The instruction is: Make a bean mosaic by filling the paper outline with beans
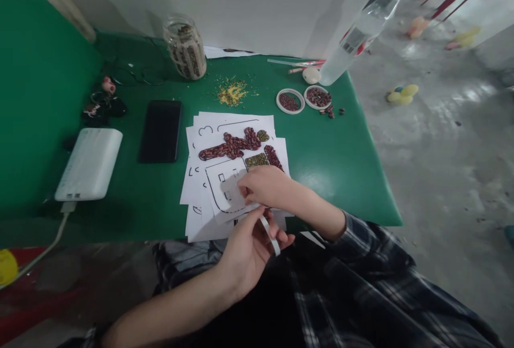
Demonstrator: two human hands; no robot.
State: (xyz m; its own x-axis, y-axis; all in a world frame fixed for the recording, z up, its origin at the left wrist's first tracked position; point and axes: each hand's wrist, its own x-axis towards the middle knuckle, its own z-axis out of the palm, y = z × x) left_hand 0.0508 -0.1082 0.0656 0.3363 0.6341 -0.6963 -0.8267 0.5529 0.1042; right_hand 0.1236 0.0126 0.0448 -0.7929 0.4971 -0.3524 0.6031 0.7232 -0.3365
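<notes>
My left hand (246, 254) grips a shallow white lid (270, 235), seen nearly edge-on, near the table's front edge; its contents are hidden. Over the stack of paper sheets (217, 226), my right hand (267, 184) is curled with fingertips pinched together, just above the line drawing. Whatever lies between those fingertips is too small to see. On the top sheet, dark red beans (228, 147) fill a long shape, green beans (257, 160) fill a block and a small round patch, and smaller red beans (273, 158) fill a strip.
Two white lids of beans (289, 101) sit at the back right, beside a clear bottle (361, 32). Loose yellow grains (232, 92) lie near a glass jar (184, 48). A phone (160, 131), white power bank (89, 163) with cable, and keys (103, 104) are left.
</notes>
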